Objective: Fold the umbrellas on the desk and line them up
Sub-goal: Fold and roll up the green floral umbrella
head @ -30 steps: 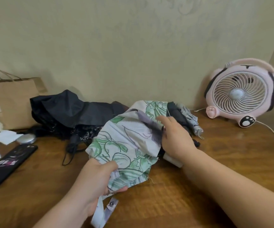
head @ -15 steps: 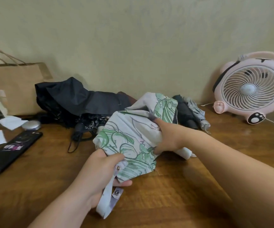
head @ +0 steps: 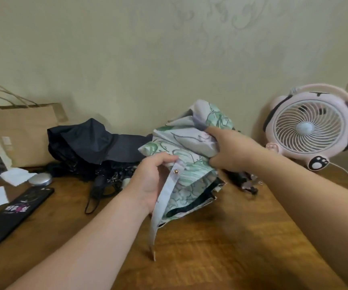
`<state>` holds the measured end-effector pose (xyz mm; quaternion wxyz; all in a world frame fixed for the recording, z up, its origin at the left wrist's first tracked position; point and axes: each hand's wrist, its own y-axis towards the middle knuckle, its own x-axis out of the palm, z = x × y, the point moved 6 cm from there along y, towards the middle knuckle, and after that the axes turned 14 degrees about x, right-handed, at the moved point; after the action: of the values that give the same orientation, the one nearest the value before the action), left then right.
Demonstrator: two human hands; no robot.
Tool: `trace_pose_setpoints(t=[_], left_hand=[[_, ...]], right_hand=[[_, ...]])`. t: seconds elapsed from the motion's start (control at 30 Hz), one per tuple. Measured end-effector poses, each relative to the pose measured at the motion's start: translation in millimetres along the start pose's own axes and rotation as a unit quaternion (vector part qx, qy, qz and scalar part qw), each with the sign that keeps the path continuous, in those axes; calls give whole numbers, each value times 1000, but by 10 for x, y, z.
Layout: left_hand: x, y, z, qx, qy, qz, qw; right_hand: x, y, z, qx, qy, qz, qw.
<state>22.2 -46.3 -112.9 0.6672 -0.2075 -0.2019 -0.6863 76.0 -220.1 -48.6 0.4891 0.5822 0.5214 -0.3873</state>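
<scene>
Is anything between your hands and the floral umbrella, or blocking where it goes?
Nothing visible. The left hand holds the strap of the floral umbrella and the right hand grips its canopy; bare desk wood lies right in front of it.

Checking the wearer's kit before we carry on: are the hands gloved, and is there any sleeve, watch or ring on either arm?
No gloves: the left hand and right hand are bare. The left forearm and right forearm are uncovered up to the frame's edge. No sleeve, watch, bracelet or ring shows on either side.
</scene>
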Motion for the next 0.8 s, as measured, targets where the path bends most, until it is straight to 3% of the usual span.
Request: trace_pose_setpoints(t=[0.13,0.23,0.4,0.53,0.67,0.8], left_hand=[[442,168,122,72,-193,-40,978],[594,114,53,77,-227,-44,970],[218,-305,-328,-9,-111,-9,994],[-154,-802,-601,-135,25,9,991],[-308,-1169,-744,-214,79,44,973],[-261,-1354,-773,-243,126,-27,961]], right_hand=[[-898,-116,-132,-64,-135,241,959],[-1058,-236,-168,-108,-164,298,934],[-243,-256,-53,-176,-155,144,961],[642,-377,58,-186,-117,10,975],[1001,-451,199,-173,-40,-50,983],[1106,-334,369,-128,-50,-39,990]])
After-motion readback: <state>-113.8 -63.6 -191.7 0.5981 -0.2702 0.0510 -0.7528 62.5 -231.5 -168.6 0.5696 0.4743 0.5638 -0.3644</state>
